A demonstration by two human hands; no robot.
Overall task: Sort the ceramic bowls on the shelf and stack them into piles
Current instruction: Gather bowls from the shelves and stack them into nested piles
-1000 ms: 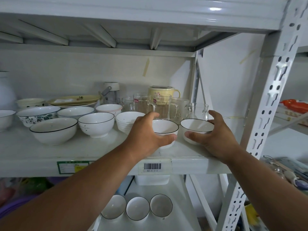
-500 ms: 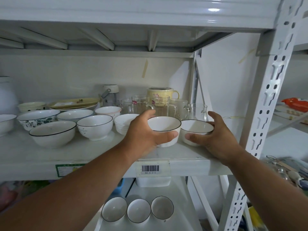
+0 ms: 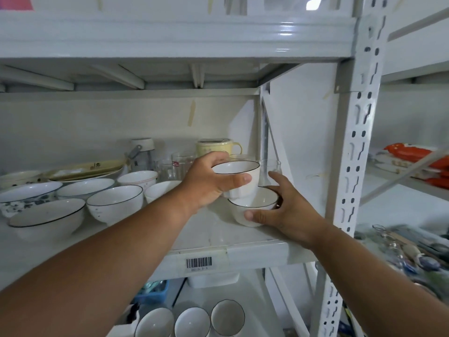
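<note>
Reaching over the front edge of the shelf point(image 3: 255, 251), both hands work near its right end; the right hand point(image 3: 289, 215) curls its grip round a small white bowl point(image 3: 245, 215) standing on the shelf near the front right corner, thumb on its near wall; the left hand point(image 3: 206, 183) grips a second black-rimmed bowl point(image 3: 243, 171), held upright with its foot inside the mouth of the first, though whether they touch is hidden; further along the shelf to the left stand wider bowls, one dark-rimmed point(image 3: 114, 203); toward the back edge sit glass mugs point(image 3: 179, 164) and a yellow cup point(image 3: 213, 147).
</note>
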